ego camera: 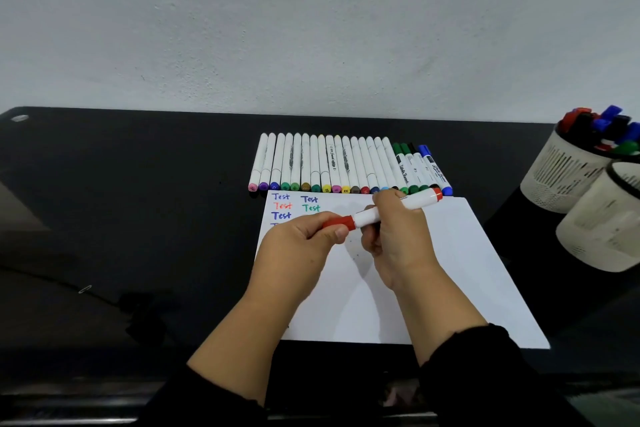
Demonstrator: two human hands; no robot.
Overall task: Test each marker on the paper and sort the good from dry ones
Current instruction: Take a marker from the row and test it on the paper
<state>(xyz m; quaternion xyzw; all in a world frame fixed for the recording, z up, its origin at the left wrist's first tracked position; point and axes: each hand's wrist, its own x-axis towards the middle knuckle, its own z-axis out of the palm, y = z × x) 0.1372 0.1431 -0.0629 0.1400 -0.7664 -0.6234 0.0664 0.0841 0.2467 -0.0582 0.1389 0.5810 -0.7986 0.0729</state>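
Note:
I hold a red whiteboard marker (367, 217) level above the white paper (460, 270). My right hand (398, 239) grips its white barrel, and my left hand (304, 243) pinches the red cap at its left end. The paper carries several coloured "Test" words (281, 206) in its top left corner. Beyond the paper lies a row of white markers with coloured ends (332, 163), ending at the right in green, black and blue whiteboard markers (420, 166).
Two pale mesh cups stand at the right edge: the far one (561, 170) holds several red, blue, green and black markers, the near one (602, 229) shows no contents. The desk (138, 201) is black and meets a white wall.

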